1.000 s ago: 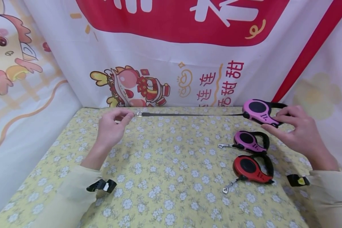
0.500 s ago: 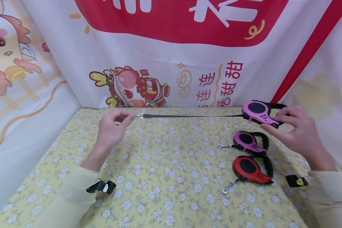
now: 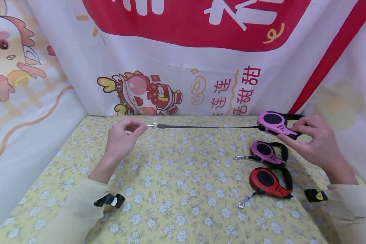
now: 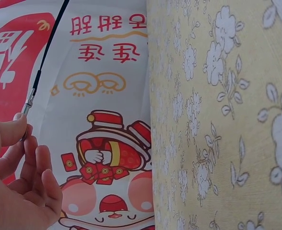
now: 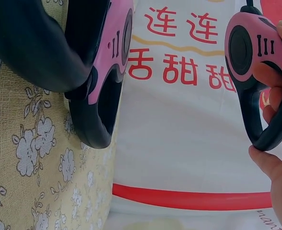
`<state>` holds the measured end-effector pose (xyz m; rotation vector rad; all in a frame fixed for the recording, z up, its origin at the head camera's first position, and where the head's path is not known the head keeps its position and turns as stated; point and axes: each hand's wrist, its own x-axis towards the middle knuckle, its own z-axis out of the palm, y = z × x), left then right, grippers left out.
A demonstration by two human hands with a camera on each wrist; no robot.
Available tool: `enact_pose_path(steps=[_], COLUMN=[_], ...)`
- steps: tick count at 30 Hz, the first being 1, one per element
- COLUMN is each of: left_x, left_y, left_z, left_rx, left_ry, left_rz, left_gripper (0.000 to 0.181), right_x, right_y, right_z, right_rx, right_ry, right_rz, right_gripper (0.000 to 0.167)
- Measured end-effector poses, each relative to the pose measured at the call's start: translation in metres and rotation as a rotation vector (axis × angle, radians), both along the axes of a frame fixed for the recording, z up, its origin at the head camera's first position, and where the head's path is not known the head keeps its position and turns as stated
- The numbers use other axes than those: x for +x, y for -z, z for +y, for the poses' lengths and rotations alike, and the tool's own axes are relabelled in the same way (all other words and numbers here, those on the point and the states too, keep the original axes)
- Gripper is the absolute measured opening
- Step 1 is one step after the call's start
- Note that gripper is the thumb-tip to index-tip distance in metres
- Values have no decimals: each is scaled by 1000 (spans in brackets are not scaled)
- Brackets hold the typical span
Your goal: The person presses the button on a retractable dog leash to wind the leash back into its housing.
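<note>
My left hand (image 3: 123,137) pinches the end of a metal snap clip (image 3: 154,126) between thumb and fingers. From the clip a thin dark strap (image 3: 207,127) runs straight across to a pink and black retractable dog leash (image 3: 274,119). On its black loop handle, my right hand (image 3: 317,140) keeps a grip at the far right. The left wrist view shows the same clip (image 4: 29,103) at the thumb tip. In the right wrist view the pink casing (image 5: 239,45) faces the camera, with fingers through the handle loop.
Nearer me on the flowered cloth (image 3: 170,189) lie a second pink retractable leash (image 3: 263,149) and a red one (image 3: 266,179). Their metal clips point left. A printed white and red curtain (image 3: 183,57) stands along the back edge.
Both hands have come slightly closer together and a little lower. The left hand has shifted right with the clip, the right hand slightly left with the leash. The exposed strap is shorter.
</note>
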<state>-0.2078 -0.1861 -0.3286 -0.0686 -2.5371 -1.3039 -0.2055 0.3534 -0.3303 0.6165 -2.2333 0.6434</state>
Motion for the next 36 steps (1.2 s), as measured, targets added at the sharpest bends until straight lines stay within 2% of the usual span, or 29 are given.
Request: enact_pose_path(steps=[9, 14, 21, 30, 36], left_x=[-1, -1, 0, 1, 1], left_y=[2, 3, 3, 1, 3], left_z=[2, 3, 4, 6, 7], left_rx=[2, 2, 11, -5, -22], left_ry=[13, 24, 39, 57, 69], left_rz=[-12, 0, 9, 5, 11], left_gripper=[31, 31, 28, 29, 26], right_x=[-2, -1, 1, 0, -1], right_y=[2, 2, 1, 2, 3], right_z=[-1, -2, -4, -5, -5], right_rx=[-12, -9, -3, -7, 0], right_ry=[-14, 3, 7, -16, -20], right_rz=[11, -2, -5, 6, 7], right_gripper=[46, 39, 39, 42, 38])
